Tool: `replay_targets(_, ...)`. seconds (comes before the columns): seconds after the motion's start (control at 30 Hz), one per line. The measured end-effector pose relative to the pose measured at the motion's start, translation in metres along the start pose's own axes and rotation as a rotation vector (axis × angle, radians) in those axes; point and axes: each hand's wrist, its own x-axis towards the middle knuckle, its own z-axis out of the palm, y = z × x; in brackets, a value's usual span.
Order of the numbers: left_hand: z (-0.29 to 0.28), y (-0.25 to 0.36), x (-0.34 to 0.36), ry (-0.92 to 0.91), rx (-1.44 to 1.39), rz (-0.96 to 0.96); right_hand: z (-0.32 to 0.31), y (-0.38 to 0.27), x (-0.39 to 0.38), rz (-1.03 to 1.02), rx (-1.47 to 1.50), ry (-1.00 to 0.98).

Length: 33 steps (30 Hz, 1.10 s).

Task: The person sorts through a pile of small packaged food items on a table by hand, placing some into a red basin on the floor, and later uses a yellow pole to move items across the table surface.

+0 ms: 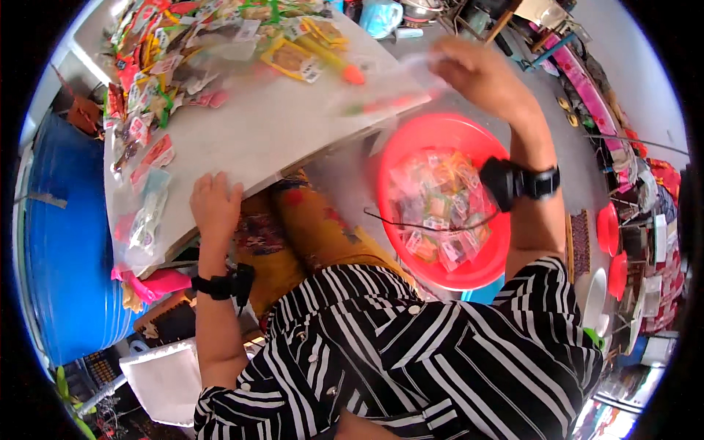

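Observation:
My left hand (216, 202) lies on the near edge of the pale table (242, 139), fingers stretched out and holding nothing. Over the table's right corner, my right hand (473, 73) is smeared by motion. Its fingers are closed on the edge of a clear plastic bag (389, 99), which trails to the left with blurred red and green inside. Below it stands a red basin (500, 249) with several clear packets (440, 205) in it. On the table are a yellow packet (290, 60) and a long yellow-green thing with an orange tip (334, 59).
A heap of colourful small packets (158, 62) covers the table's far left. Clear plastic wrappers (150, 209) lie at the left edge, above a pink cloth (165, 284). A large blue barrel (73, 242) stands at left. More red basins (609, 227) are at far right.

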Motion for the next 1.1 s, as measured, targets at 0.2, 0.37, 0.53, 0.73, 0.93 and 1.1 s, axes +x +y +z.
replay_targets(0.2,0.002,-0.002,0.0,0.003,0.032,0.018,0.04,0.019,-0.106,0.484,0.432,-0.379)
replay_targets(0.37,0.009,-0.008,-0.002,0.058,0.013,0.057,0.122,0.068,-0.183,0.667,0.112,-0.55)
replay_targets(0.53,0.01,-0.01,-0.002,0.008,-0.005,0.023,0.168,0.079,-0.221,0.659,-0.077,-0.337)
replay_targets(0.73,0.007,-0.005,-0.001,0.022,-0.007,0.021,0.21,0.056,-0.261,0.749,-0.176,-0.679)
replay_targets(0.93,0.004,-0.006,0.001,0.013,-0.05,0.027,0.227,0.048,-0.258,0.719,0.18,-0.626)
replay_targets(1.1,0.013,0.001,0.0,0.109,-0.051,0.009,0.218,0.04,-0.197,0.686,0.26,-0.486)
